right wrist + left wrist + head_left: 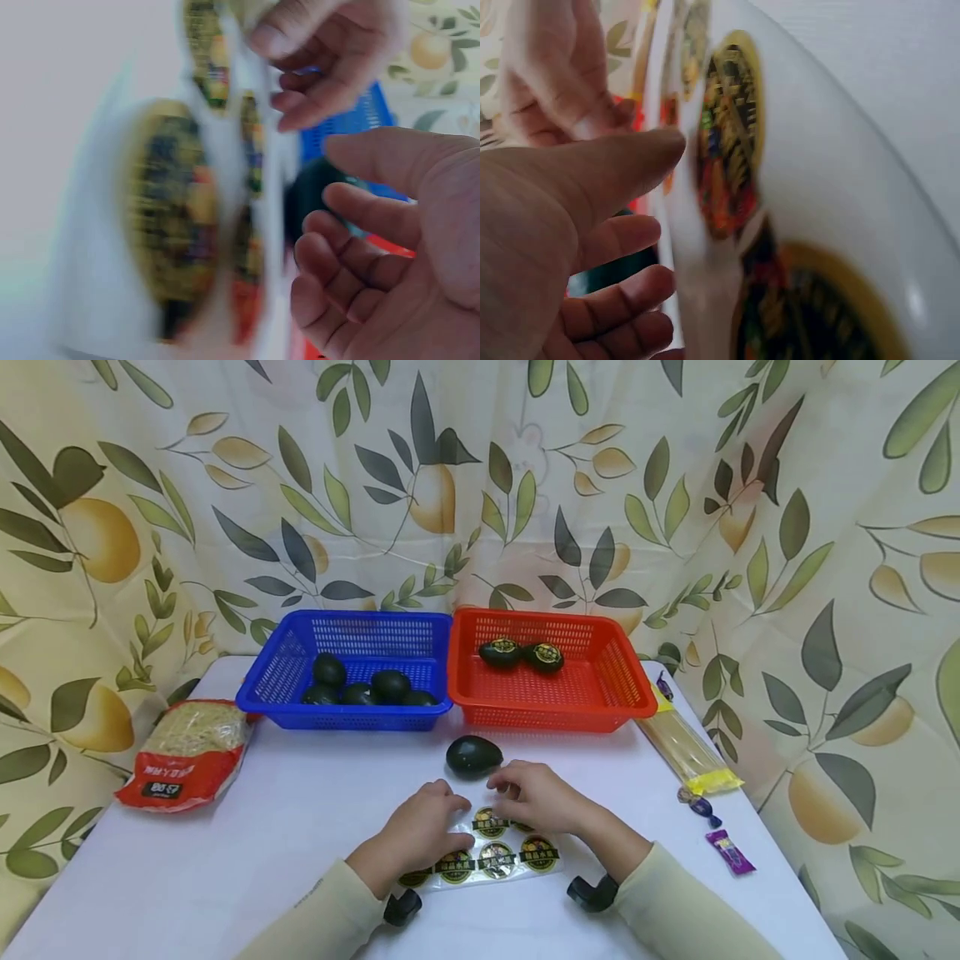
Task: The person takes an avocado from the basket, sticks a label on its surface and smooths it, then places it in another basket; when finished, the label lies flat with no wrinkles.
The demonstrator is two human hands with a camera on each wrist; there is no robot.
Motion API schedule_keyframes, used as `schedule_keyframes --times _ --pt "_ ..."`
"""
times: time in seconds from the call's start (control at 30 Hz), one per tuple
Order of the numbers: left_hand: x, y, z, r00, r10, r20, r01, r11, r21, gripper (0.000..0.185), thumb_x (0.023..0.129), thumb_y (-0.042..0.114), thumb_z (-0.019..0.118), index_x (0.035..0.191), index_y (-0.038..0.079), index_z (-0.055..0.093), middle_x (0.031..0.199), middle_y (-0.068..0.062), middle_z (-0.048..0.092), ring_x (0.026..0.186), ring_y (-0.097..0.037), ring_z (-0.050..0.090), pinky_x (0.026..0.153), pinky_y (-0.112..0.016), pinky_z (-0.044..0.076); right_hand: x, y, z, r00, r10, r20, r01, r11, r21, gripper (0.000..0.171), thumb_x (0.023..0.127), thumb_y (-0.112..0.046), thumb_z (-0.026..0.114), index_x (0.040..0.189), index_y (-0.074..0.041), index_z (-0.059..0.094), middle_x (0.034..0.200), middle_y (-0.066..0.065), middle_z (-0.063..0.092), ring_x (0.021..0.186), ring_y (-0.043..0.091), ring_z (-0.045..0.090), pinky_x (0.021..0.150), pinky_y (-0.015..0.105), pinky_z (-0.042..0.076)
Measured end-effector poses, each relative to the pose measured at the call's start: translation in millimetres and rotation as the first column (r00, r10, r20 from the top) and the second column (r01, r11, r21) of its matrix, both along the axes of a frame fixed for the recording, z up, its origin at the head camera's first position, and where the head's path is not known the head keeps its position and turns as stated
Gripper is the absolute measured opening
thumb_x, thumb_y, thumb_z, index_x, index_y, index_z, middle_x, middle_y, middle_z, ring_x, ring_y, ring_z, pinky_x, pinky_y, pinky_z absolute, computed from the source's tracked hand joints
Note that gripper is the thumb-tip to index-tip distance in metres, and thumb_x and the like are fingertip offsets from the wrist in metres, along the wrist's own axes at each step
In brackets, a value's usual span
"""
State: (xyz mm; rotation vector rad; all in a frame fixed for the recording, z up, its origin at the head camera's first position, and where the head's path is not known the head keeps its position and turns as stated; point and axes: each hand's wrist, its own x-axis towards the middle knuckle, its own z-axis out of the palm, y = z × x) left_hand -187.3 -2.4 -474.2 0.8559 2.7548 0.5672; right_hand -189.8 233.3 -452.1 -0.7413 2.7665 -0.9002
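Note:
A sheet of round black-and-gold stickers (497, 860) lies on the white table, under and between the two hands. My left hand (422, 828) is over its left part, with thumb and fingers spread apart and nothing between them. Over the sheet's upper right, my right hand (546, 799) has loosely bent fingers; in the right wrist view (375, 247) they hold nothing. A dark green avocado (472, 757) lies just beyond the sheet, close to the right fingertips. Whether either hand touches the sheet, I cannot tell.
A blue basket (345, 720) holds several avocados. Beside it, a red basket (547, 717) contains two avocados with stickers (543, 657). At the left lies a red-and-clear food bag (187, 756). A yellow-ended packet (686, 747) and small wrapped candies (730, 852) lie along the right edge.

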Motion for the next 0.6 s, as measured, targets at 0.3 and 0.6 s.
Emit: schedule_keyframes --times 0.3,0.6 --pt "-3.6 6 -7.5 0.998 0.053 0.029 -0.053 0.999 0.008 0.040 0.088 0.040 0.083 0.122 0.019 0.077 0.102 0.005 0.060 0.089 -0.011 0.054 0.084 -0.031 0.053 2.8 -8 -21.2 0.997 0.070 -0.017 -0.067 0.988 0.140 0.037 0.088 -0.024 0.080 0.123 -0.016 0.075 0.102 -0.003 0.061 0.087 0.010 0.052 0.077 0.026 0.045" --pt "-2.0 9 -6.1 0.993 0.095 0.074 -0.098 0.995 0.034 0.039 0.086 0.038 0.086 0.120 0.019 0.078 0.100 0.006 0.059 0.088 -0.011 0.053 0.084 -0.032 0.052 -3.1 -14 -21.2 0.997 0.076 0.024 -0.079 0.983 0.163 0.027 0.085 -0.022 0.083 0.110 -0.016 0.073 0.112 -0.003 0.065 0.125 0.025 0.060 0.110 0.044 0.048"
